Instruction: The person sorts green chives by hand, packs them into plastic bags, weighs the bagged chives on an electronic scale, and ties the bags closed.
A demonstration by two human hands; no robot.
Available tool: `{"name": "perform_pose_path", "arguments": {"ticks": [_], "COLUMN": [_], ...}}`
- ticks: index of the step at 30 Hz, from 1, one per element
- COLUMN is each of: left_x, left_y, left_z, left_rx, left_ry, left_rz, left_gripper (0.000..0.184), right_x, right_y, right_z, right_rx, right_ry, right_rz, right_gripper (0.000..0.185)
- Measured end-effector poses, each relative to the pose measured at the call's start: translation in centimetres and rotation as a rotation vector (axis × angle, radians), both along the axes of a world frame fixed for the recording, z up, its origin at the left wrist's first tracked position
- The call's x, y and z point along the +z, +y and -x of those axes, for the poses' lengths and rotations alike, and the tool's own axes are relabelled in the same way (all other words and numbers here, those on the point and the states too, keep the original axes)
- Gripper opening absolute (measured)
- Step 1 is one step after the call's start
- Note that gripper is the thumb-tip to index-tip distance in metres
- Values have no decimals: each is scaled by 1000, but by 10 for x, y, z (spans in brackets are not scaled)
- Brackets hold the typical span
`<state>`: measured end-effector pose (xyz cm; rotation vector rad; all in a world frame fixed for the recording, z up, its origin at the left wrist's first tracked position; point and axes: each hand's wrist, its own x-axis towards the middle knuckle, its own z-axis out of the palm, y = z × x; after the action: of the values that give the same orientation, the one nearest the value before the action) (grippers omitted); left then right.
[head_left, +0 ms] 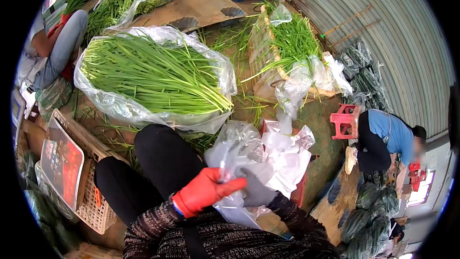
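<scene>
My left hand (208, 191), in a red glove, has its fingers closed on a clear plastic bag (237, 141) in front of my lap. Right beside it, my right hand (258, 186), in a grey glove, is at the same bag; its fingers are partly hidden by the plastic. White and clear bags (286, 156) lie in a pile over a red crate (299, 189) just beyond my right hand. Past my knees, long green stalks (153, 74) fill a large plastic-lined bundle.
A basket (278, 43) of greens stands beyond the bags. Left lies a plastic crate (98, 208) with a red-printed board (62, 163). One person (57, 48) sits upper left; another (390, 132) bends at right near a red stool (346, 122). Bagged vegetables (369, 211) lie lower right.
</scene>
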<state>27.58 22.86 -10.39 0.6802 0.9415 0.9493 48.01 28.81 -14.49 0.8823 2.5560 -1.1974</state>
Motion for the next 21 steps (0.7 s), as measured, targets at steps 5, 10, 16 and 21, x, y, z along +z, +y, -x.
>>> {"name": "perform_pose_path", "arguments": {"ticks": [5, 10, 16, 21], "left_x": [-3, -1, -59, -69], "left_y": [-42, -92, -224, -239], "left_z": [62, 94, 256, 244], "left_rx": [509, 579, 792, 1029], "left_ry": [819, 881, 1728, 905], "left_rz": [-310, 30, -216, 12], "left_gripper": [23, 24, 46, 47], "right_x": [-108, -112, -104, -84], "right_y": [24, 58, 83, 78], "right_z": [-85, -141, -260, -180], "right_rx": [-101, -176, -437, -500], "right_ry": [-127, -479, -995, -843], "right_rz": [-337, -600, -494, -752], "right_gripper": [31, 19, 27, 50]}}
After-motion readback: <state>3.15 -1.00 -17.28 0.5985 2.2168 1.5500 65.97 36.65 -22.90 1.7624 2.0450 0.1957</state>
